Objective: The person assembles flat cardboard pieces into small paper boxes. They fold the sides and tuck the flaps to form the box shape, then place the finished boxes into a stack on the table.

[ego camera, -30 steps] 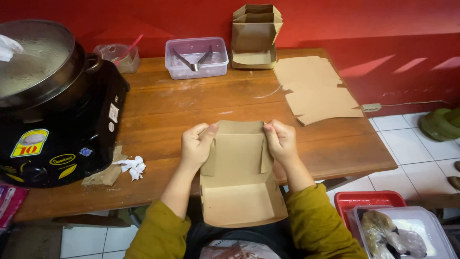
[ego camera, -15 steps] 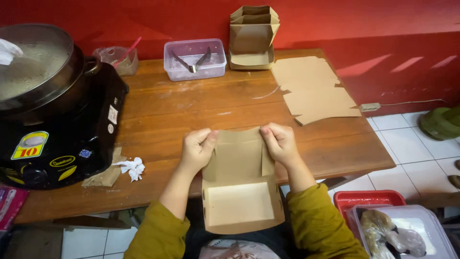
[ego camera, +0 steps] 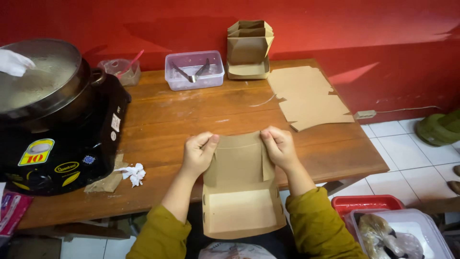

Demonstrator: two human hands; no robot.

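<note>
From the head camera I look down on a brown cardboard box (ego camera: 241, 189), half formed, held over the near edge of the wooden table (ego camera: 201, 120) and partly above the lap. My left hand (ego camera: 198, 153) grips the upper left edge of the lid panel, thumb on the inner face and fingers behind. My right hand (ego camera: 279, 147) does the same at the upper right, pinching a side flap against the panel. Both hands are closed on the card, neither one free.

I judge the box very light and thin. It is stiff enough across a flat panel but weak at the creases, so it will buckle or tear if squeezed mid-panel. The surface looks matte and dry, not slippery. The best hold seems to be along the folded edges and corners, close to the crease lines, where my hands already sit.

Further off on the table lie flat unfolded box blanks (ego camera: 306, 96), a stack of finished boxes (ego camera: 248, 48) against the red wall, and a clear tub (ego camera: 194, 70) with metal tongs inside. A large black cooker (ego camera: 62, 124) stands at the left.

Much stays uncertain. My fingers behind the lid are hidden, the box's underside and its front tabs cannot be seen, and its lower edge merges with the lap. The cooker is cut off at the left, and the red bin (ego camera: 366, 204) and the lidded container (ego camera: 407, 237) at lower right are cropped, their contents unclear.
</note>
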